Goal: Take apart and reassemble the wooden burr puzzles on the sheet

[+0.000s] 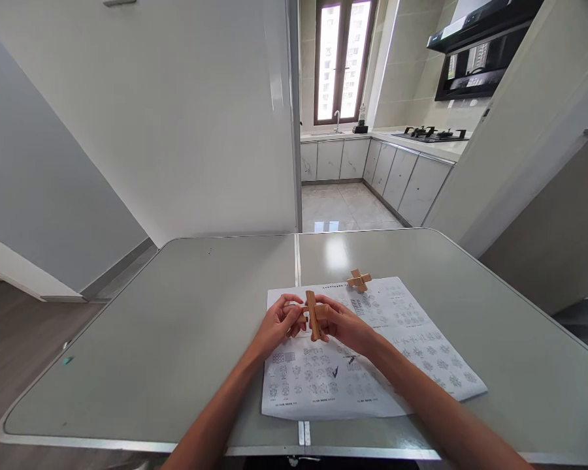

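My left hand (277, 324) and right hand (345, 324) nearly meet, fingers (326, 313) bent in pinching grips; my bare forearms (224, 403) slant inward behind them.

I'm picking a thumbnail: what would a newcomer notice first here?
First, the left hand and right hand holding wooden pieces over a printed sheet on the table. Next, the wooden cross at the sheet's far edge. Beyond the table, the bright window stands out at the top.
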`<state>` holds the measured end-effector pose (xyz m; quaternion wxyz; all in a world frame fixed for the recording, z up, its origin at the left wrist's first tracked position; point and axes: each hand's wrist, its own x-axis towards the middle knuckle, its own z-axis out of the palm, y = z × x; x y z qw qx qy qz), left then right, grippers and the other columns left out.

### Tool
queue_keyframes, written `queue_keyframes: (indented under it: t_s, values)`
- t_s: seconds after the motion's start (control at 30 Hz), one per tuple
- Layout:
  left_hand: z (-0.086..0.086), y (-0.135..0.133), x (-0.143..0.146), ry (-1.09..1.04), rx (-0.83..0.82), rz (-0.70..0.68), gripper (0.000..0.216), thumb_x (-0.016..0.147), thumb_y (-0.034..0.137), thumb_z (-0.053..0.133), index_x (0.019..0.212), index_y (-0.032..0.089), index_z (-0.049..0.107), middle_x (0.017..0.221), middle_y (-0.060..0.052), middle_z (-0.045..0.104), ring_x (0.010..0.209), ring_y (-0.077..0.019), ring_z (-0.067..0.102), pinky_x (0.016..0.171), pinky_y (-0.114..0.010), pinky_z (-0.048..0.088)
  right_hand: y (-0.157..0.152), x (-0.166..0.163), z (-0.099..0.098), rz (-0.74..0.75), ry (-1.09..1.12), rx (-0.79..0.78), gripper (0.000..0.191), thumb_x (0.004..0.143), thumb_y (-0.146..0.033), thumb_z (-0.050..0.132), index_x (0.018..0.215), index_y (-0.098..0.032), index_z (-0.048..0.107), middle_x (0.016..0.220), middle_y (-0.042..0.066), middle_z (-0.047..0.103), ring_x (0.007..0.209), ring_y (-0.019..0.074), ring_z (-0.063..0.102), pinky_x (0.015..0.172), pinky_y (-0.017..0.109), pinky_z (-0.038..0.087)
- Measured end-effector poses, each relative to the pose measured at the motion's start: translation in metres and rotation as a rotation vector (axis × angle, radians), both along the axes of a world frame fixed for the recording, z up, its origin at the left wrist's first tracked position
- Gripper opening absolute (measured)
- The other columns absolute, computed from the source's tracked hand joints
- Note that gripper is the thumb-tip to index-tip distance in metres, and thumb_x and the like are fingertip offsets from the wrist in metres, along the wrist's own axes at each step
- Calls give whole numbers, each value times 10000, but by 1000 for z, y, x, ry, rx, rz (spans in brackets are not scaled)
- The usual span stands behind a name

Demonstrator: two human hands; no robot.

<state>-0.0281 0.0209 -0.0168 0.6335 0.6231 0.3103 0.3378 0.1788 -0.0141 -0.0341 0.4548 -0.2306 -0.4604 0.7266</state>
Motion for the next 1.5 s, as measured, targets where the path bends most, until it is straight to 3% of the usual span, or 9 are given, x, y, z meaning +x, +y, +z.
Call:
queue_keyframes:
  t_s: [0.27,0.47,0.6,0.87,1.2,1.37,1.5]
  values:
    - [0,0,-2,-24,-12,-16,460,957,604,591,1135,187,519,684,12,628,541,-93,473,539,-228,334,0,2,-8,97,94,-69,654,884,-602,733,1402,-262,523,1018,80,731,794,209,762,591,244,508]
    - [4,-2,2,-26,-38,42,477,924,628,620,1085,188,529,692,8,647,519,-87,445,529,-231,317,-1,1,-7,-82,107,-138,454,884,-519,770,1211,-271,577,739,-24,672,579,138,683,444,191,413]
    - [5,-2,4,-24,-36,94,486,906,635,639,1061,185,538,681,8,651,505,-83,430,522,-230,303,0,1,-4,-103,77,-119,442,858,-506,793,1165,-258,596,692,-26,650,543,134,644,420,195,401]
    - [3,0,4,-34,-13,78,456,908,621,644,959,174,568,688,-6,660,515,-81,424,528,-232,303,-1,-1,-5,-176,86,-137,437,807,-482,830,1112,-245,625,874,1,672,475,97,589,341,195,352]
    - [0,0,5,-47,18,78,434,919,605,643,941,179,558,686,-9,666,522,-91,444,532,-240,305,0,0,-8,-170,73,-159,447,785,-527,829,1083,-260,631,938,9,676,491,93,572,369,219,358]
    - [1,2,5,-38,39,70,431,932,603,626,900,182,540,666,-4,659,508,-83,407,535,-238,302,1,3,-12,-135,65,-149,445,801,-551,813,1076,-252,631,722,-28,608,460,97,518,375,218,306]
    - [-1,5,6,-22,60,74,437,929,610,625,897,182,543,669,-10,657,518,-89,421,532,-234,303,1,1,-14,-137,78,-136,416,826,-558,786,1064,-256,627,689,-34,572,467,103,491,408,234,300]
